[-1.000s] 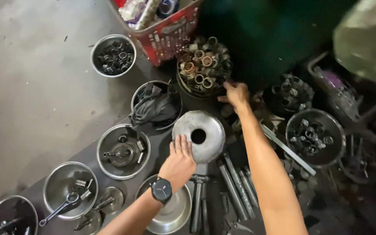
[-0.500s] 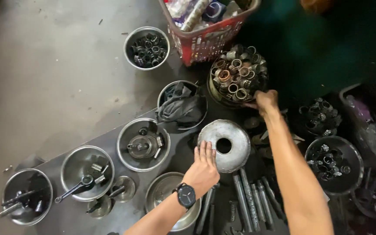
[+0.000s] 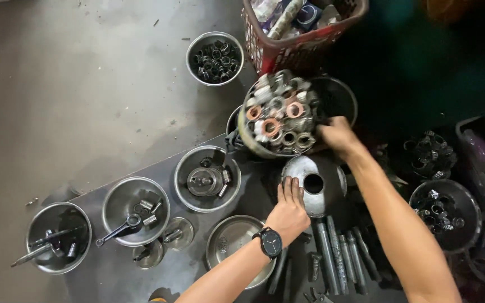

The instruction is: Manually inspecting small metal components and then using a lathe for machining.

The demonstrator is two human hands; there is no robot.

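Gripping the rim of a bowl of rings and bushings (image 3: 279, 115), the right hand (image 3: 338, 136) is closed on it at about three o'clock, so the bowl is held tilted above the others. The left hand (image 3: 290, 209) is laid flat, fingers pressed together, on a domed metal cover (image 3: 324, 185) just below the bowl. Steel rods (image 3: 338, 255) are seen at five o'clock of that cover, near a wristwatch (image 3: 270, 243).
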